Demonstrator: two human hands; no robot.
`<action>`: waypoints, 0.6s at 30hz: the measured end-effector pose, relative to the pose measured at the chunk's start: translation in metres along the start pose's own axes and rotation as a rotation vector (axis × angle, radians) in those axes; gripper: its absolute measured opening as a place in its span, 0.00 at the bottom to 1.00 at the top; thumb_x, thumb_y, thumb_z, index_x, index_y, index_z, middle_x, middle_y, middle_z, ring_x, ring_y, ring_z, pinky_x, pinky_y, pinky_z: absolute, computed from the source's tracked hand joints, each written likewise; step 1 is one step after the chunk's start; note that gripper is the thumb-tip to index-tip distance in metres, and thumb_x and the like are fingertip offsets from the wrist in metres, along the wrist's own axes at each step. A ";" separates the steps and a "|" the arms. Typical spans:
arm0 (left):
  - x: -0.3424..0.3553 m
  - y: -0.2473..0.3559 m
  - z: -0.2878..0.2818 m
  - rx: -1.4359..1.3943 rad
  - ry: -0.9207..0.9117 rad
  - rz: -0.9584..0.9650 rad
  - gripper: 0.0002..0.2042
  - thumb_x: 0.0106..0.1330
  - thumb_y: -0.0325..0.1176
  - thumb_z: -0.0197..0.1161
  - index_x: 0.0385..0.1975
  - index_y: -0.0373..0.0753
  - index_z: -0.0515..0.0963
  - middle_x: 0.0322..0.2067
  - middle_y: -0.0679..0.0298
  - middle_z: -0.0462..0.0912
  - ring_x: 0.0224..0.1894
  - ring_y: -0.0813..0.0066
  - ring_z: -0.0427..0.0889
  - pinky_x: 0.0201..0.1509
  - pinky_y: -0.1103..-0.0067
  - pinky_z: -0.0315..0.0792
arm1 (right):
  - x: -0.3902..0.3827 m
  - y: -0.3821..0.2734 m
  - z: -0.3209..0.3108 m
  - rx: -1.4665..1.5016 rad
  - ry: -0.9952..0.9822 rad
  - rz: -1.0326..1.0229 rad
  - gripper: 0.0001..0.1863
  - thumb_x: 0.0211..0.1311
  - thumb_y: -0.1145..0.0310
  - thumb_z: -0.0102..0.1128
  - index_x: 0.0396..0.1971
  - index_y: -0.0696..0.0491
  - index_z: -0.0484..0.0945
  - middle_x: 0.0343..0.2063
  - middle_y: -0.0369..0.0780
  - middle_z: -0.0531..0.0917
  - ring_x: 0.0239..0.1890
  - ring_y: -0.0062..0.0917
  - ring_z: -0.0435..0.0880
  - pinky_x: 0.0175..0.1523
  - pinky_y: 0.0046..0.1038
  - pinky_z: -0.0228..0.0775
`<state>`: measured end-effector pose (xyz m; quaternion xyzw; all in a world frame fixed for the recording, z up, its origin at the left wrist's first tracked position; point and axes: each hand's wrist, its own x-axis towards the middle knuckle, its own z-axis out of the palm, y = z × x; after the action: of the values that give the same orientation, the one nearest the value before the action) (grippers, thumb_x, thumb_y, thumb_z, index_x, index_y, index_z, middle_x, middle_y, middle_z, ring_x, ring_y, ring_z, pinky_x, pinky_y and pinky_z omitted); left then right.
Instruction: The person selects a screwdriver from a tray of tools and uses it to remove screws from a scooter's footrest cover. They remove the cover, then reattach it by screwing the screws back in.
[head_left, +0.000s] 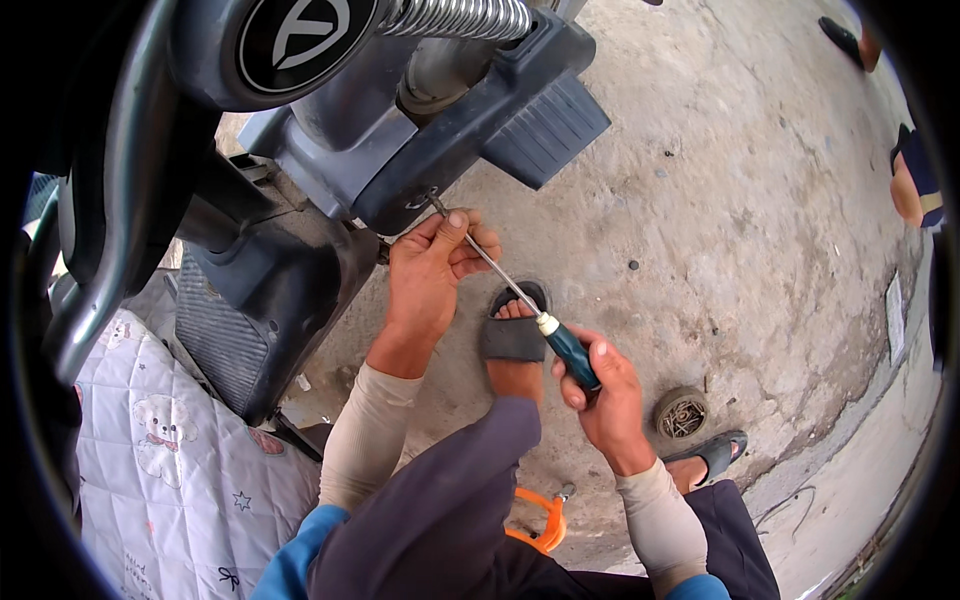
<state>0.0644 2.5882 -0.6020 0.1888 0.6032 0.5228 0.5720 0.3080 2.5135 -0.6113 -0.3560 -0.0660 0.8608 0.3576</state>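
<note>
A green-handled screwdriver (497, 268) slants up to a recessed fixing (421, 198) in the dark plastic body of a scooter (380, 175). My right hand (608, 405) is wrapped round its handle. My left hand (425, 270) grips near the upper end of the metal shaft, just below the panel, with thumb and fingers closed on it. Whether a screw is also between those fingers is too small to tell.
A quilted cover (180, 440) lies at lower left. A round tin (683, 418) of screws and an orange object (550, 520) are near my sandalled feet on the concrete floor (720, 200). Other people's feet (905, 190) show at the right edge.
</note>
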 end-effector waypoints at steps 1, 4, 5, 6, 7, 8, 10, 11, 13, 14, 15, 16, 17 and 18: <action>-0.001 0.000 -0.001 -0.006 0.008 -0.002 0.13 0.73 0.38 0.59 0.42 0.32 0.79 0.33 0.56 0.86 0.34 0.68 0.86 0.40 0.74 0.81 | -0.003 0.006 0.018 -0.606 0.255 -0.303 0.21 0.72 0.64 0.56 0.59 0.60 0.72 0.39 0.38 0.80 0.28 0.19 0.75 0.30 0.21 0.68; -0.001 -0.001 0.002 -0.021 0.019 0.009 0.13 0.74 0.38 0.58 0.43 0.32 0.79 0.33 0.57 0.86 0.34 0.68 0.86 0.40 0.74 0.82 | 0.003 0.006 0.011 -0.387 0.157 -0.144 0.21 0.73 0.63 0.54 0.59 0.60 0.72 0.38 0.40 0.80 0.26 0.19 0.73 0.29 0.20 0.65; -0.001 -0.004 0.001 -0.043 0.010 0.011 0.13 0.74 0.38 0.58 0.42 0.32 0.80 0.33 0.57 0.86 0.34 0.68 0.86 0.40 0.75 0.82 | 0.006 0.004 0.004 -0.271 0.115 -0.078 0.22 0.73 0.62 0.53 0.59 0.60 0.72 0.38 0.41 0.81 0.25 0.19 0.73 0.28 0.20 0.64; -0.001 -0.006 0.001 -0.066 0.001 0.013 0.13 0.74 0.37 0.58 0.42 0.32 0.80 0.33 0.57 0.86 0.34 0.69 0.86 0.40 0.75 0.82 | 0.009 0.001 -0.002 -0.155 0.072 -0.014 0.22 0.74 0.61 0.52 0.59 0.60 0.72 0.37 0.42 0.81 0.23 0.19 0.72 0.28 0.19 0.62; -0.001 -0.005 0.003 -0.066 -0.013 0.004 0.13 0.74 0.37 0.58 0.42 0.32 0.80 0.33 0.57 0.86 0.34 0.69 0.86 0.40 0.75 0.82 | 0.009 0.001 -0.005 -0.033 0.031 0.050 0.22 0.74 0.60 0.50 0.59 0.60 0.72 0.37 0.43 0.81 0.22 0.19 0.71 0.27 0.19 0.61; -0.002 -0.003 0.005 -0.076 -0.011 0.001 0.13 0.74 0.37 0.58 0.42 0.32 0.80 0.32 0.57 0.86 0.34 0.68 0.87 0.40 0.74 0.82 | 0.007 0.000 -0.008 0.090 -0.012 0.112 0.22 0.75 0.60 0.49 0.59 0.60 0.71 0.36 0.44 0.81 0.21 0.19 0.71 0.26 0.19 0.60; -0.001 -0.001 0.003 -0.082 -0.019 0.004 0.13 0.74 0.37 0.58 0.41 0.32 0.80 0.32 0.57 0.85 0.34 0.68 0.87 0.40 0.74 0.82 | 0.006 -0.001 -0.005 0.039 0.023 0.084 0.22 0.75 0.60 0.50 0.58 0.60 0.72 0.35 0.43 0.81 0.21 0.18 0.71 0.27 0.18 0.60; 0.000 -0.003 -0.002 -0.026 0.000 0.011 0.13 0.74 0.37 0.57 0.43 0.32 0.79 0.33 0.57 0.85 0.34 0.68 0.86 0.41 0.74 0.82 | 0.008 0.000 0.000 -0.015 0.046 0.067 0.21 0.75 0.60 0.50 0.58 0.60 0.73 0.34 0.42 0.81 0.22 0.17 0.71 0.27 0.18 0.60; 0.002 -0.003 -0.004 0.030 0.026 0.017 0.13 0.75 0.37 0.57 0.44 0.31 0.78 0.34 0.57 0.85 0.34 0.68 0.86 0.42 0.73 0.81 | 0.008 0.005 0.013 -0.718 0.201 -0.329 0.20 0.74 0.62 0.53 0.59 0.58 0.73 0.39 0.40 0.81 0.29 0.19 0.76 0.30 0.21 0.66; 0.004 -0.004 -0.003 0.015 0.010 0.027 0.13 0.75 0.37 0.57 0.44 0.32 0.78 0.34 0.57 0.85 0.35 0.68 0.86 0.42 0.73 0.81 | 0.008 0.006 0.012 -0.717 0.197 -0.323 0.20 0.74 0.62 0.53 0.59 0.58 0.73 0.39 0.40 0.81 0.29 0.19 0.76 0.30 0.21 0.66; 0.004 -0.005 -0.003 0.000 -0.005 0.039 0.13 0.74 0.37 0.57 0.44 0.32 0.79 0.34 0.57 0.85 0.35 0.69 0.86 0.43 0.74 0.81 | 0.009 0.007 0.010 -0.622 0.171 -0.262 0.20 0.73 0.63 0.54 0.59 0.58 0.73 0.38 0.40 0.81 0.28 0.18 0.75 0.30 0.21 0.65; 0.004 -0.006 -0.001 0.000 -0.003 0.044 0.13 0.74 0.37 0.57 0.44 0.32 0.79 0.34 0.57 0.85 0.35 0.69 0.86 0.43 0.74 0.81 | 0.010 0.005 0.008 -0.528 0.145 -0.210 0.21 0.73 0.64 0.54 0.59 0.59 0.73 0.37 0.40 0.81 0.28 0.18 0.74 0.29 0.21 0.65; 0.003 -0.006 0.001 -0.028 -0.003 0.027 0.13 0.74 0.37 0.57 0.45 0.32 0.79 0.34 0.57 0.85 0.36 0.69 0.85 0.43 0.74 0.81 | 0.011 0.003 0.005 -0.434 0.119 -0.157 0.21 0.73 0.64 0.54 0.59 0.59 0.73 0.36 0.39 0.81 0.27 0.18 0.74 0.29 0.20 0.64; 0.003 -0.006 0.002 -0.056 -0.004 0.010 0.13 0.74 0.37 0.57 0.45 0.32 0.79 0.35 0.57 0.85 0.36 0.70 0.85 0.43 0.75 0.80 | 0.012 0.000 0.002 -0.340 0.092 -0.103 0.21 0.72 0.65 0.54 0.59 0.60 0.73 0.35 0.39 0.81 0.26 0.17 0.73 0.28 0.20 0.63</action>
<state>0.0681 2.5893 -0.6085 0.1765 0.5863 0.5420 0.5756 0.3009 2.5220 -0.6169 -0.4464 -0.2124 0.8006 0.3387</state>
